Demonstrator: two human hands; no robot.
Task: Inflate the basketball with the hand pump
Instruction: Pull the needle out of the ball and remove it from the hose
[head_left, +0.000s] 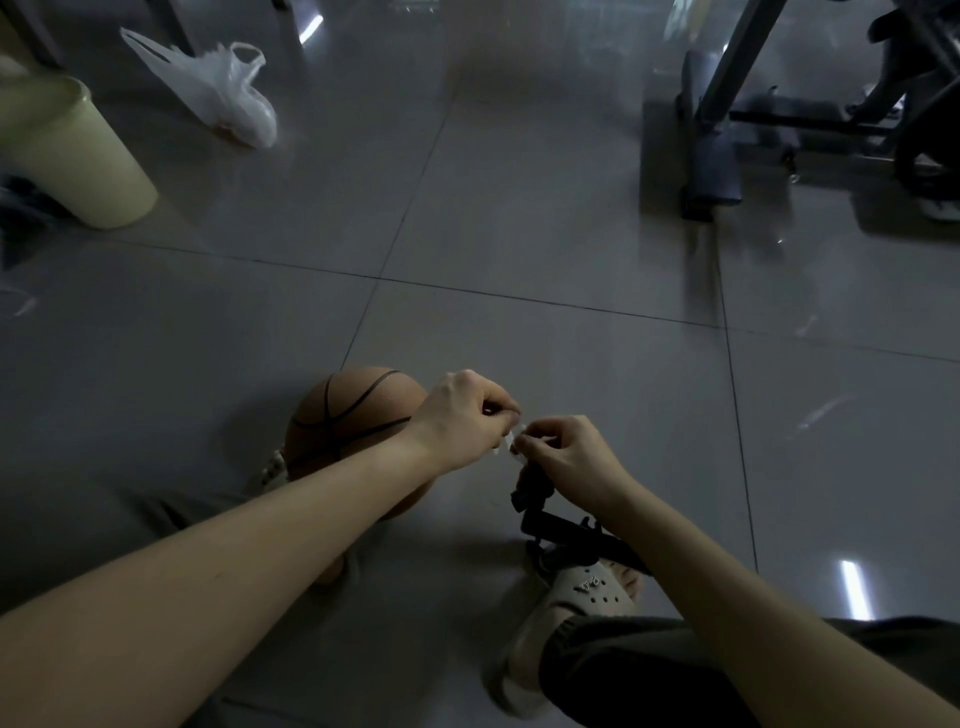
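Now, view: head camera, looking down at a grey tiled floor (519, 234).
Left hand (457, 415): fingers curled, thumb and fingertips pinching one end of a small pale piece (511, 442).
Right hand (566, 462): fingers curled, pinching the other end of the same piece; the two hands nearly meet.
Basketball (343, 421): on the floor at 8 o'clock from the frame's centre and at 9 o'clock from the left hand, partly hidden behind that wrist and forearm; neither hand is on it.
Hand pump (561, 530): black, at 6 o'clock from the right hand, running from under the palm down toward a pale clog (587, 592); whether the palm holds it cannot be told.
Plastic bag (218, 88): white, crumpled, at 11 o'clock.
Bin (67, 150): cream, at 10 o'clock.
Metal frame (711, 156): dark, at 2 o'clock.
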